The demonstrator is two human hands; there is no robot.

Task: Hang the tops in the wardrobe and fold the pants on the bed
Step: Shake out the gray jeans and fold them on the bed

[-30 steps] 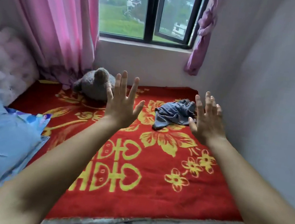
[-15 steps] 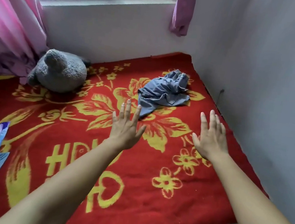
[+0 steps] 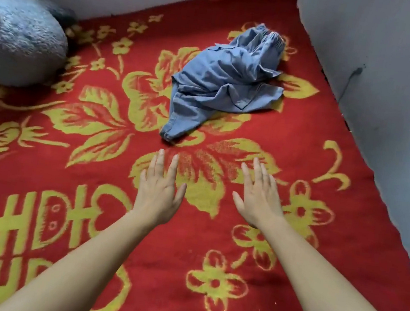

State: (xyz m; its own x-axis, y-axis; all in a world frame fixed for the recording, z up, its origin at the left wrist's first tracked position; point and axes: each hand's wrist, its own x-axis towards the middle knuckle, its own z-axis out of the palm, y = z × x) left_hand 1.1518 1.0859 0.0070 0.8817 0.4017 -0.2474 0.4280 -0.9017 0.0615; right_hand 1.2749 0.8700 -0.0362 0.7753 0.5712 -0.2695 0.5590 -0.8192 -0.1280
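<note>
1. At the far left, the grey plush toy [image 3: 19, 39] lies on the bed [image 3: 398, 212], well apart from your hands. It has not moved. A second ago the window and pink curtains were in frame; now your view has tipped down onto the red flowered blanket [image 3: 49, 170].
2. Your left hand [image 3: 159, 192] has dropped from a raised pose to low over the blanket. Its grip is released, with the fingers straight and spread, holding nothing. The fingertips are near the closest trouser cuff but apart from it.
3. The blue pants [image 3: 220, 85] lie just beyond your hands, toward the far right corner of the bed. They are the same crumpled heap as before, with the elastic waistband at the far end and one leg trailing toward you. They are untouched and unfolded.
4. Your right hand [image 3: 260, 201] has come down alongside the left. Its grip is also released, flat and empty, and it is near the pants without touching them.
5. The grey wall [image 3: 391, 62] borders the bed on the right.
6. This looks like a reach toward the pants, so the folding step is probably only starting. No tops or wardrobe are in view.
</note>
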